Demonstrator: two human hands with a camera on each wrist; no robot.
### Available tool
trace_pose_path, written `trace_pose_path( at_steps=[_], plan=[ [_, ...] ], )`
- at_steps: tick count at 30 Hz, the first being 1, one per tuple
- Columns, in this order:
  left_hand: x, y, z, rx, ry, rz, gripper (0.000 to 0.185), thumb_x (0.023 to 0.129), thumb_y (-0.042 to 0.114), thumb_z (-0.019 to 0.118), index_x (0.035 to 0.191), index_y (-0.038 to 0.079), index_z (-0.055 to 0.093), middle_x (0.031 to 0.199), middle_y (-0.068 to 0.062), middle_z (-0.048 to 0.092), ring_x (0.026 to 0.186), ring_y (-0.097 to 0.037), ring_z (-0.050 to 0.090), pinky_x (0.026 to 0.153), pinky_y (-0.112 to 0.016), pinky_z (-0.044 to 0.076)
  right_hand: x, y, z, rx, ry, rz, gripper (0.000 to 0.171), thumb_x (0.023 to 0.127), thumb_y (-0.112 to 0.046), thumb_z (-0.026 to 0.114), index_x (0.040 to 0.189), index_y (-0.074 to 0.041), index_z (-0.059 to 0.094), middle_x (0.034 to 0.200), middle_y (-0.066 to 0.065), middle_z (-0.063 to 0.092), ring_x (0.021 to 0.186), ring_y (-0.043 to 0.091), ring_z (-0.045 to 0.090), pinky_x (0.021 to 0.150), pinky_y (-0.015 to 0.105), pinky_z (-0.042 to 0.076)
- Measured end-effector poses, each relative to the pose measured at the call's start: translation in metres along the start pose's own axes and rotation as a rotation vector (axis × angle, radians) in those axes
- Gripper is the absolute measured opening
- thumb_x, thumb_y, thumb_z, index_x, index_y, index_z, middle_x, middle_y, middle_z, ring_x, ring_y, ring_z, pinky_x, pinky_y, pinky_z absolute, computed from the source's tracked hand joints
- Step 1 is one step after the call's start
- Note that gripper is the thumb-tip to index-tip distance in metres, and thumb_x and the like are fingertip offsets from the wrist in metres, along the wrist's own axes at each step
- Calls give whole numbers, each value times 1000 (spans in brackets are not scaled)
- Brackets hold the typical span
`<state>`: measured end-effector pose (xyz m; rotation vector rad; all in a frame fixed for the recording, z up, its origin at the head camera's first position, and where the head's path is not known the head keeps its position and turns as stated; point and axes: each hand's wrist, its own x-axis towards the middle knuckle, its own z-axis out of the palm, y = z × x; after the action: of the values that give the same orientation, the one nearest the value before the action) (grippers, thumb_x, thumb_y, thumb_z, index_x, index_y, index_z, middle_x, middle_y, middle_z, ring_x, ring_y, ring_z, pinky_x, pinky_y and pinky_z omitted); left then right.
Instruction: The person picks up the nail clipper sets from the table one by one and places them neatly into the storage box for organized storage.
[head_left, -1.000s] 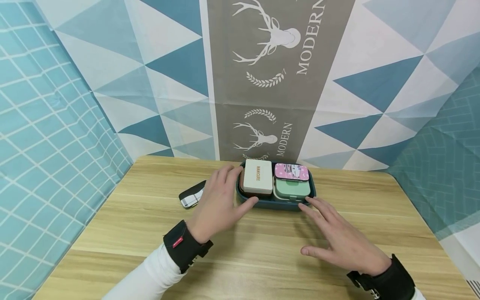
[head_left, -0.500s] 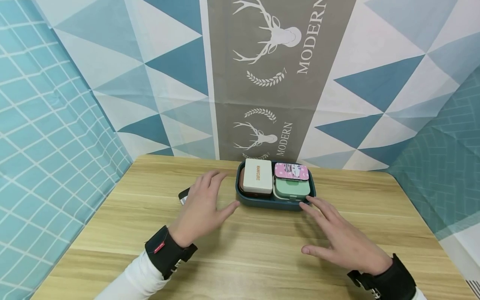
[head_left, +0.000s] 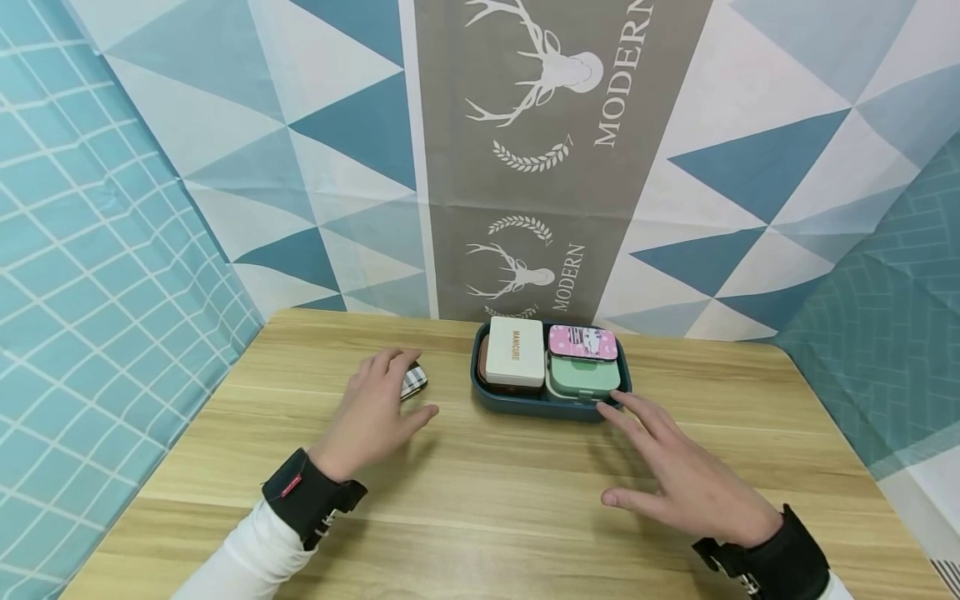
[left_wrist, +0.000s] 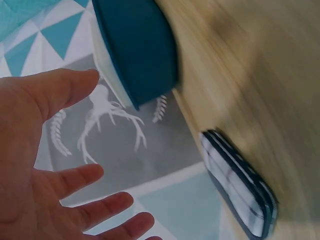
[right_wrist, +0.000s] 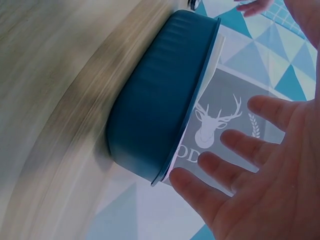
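Observation:
My left hand hovers over a small black pouch with a plaid panel, partly covering it in the head view. In the left wrist view that pouch lies on the table, apart from the spread fingers. A dark blue basket stands at the back of the table. It contains a white box marked MANICURE, a green box and a pink tin on top of the green one. Beside the basket's front right corner is my right hand, fingers extended; contact with the rim cannot be told.
The wooden table ends at a patterned cloth backdrop just behind the basket. Blue tiled cloth hangs along the left side. Something brown shows beneath the white box.
My left hand has moved away from the basket's left end, leftward and slightly nearer to me, over the pouch. The right hand and the basket have stayed in place.

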<state>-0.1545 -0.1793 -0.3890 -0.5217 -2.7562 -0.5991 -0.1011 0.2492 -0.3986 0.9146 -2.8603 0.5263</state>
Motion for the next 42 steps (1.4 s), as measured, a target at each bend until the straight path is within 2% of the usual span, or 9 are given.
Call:
trace_pose_path(
  at_steps=[6, 10, 19, 31, 42],
  plan=[
    [0, -17, 4, -5, -33, -41, 84, 88, 36, 89, 153, 0, 49, 146, -24, 51, 133, -47, 47, 105, -66, 41, 1, -1, 1, -5, 3, -5, 98, 91, -57, 80, 169, -26, 30, 172, 8, 24, 150, 36, 36, 99, 55, 56],
    [1, -26, 7, -8, -44, -62, 84, 87, 34, 90, 152, 0, 50, 144, -24, 52, 130, -48, 49, 102, -66, 42, 1, -1, 1, -6, 1, -7, 98, 91, -56, 80, 169, -28, 28, 172, 7, 23, 150, 36, 36, 99, 54, 56],
    [4, -43, 10, 5, -92, -132, 85, 90, 34, 87, 155, -4, 47, 149, -30, 48, 134, -53, 45, 106, -71, 39, 1, -2, 1, -16, 3, -11, 99, 91, -57, 80, 170, -30, 26, 172, 7, 24, 150, 35, 36, 100, 54, 56],
    [9, -58, 16, 26, -122, -164, 82, 92, 32, 85, 153, -6, 47, 148, -33, 48, 132, -56, 46, 106, -71, 40, 0, -3, 2, -16, -2, -2, 98, 91, -57, 79, 170, -30, 26, 172, 8, 23, 150, 36, 36, 100, 55, 55],
    [12, -64, 17, 43, -149, -168, 80, 91, 30, 84, 149, -12, 49, 137, -35, 54, 120, -52, 51, 97, -61, 46, 0, -3, 1, -19, 8, -17, 99, 91, -55, 81, 170, -29, 26, 173, 8, 23, 151, 36, 34, 101, 55, 55]
  ],
)
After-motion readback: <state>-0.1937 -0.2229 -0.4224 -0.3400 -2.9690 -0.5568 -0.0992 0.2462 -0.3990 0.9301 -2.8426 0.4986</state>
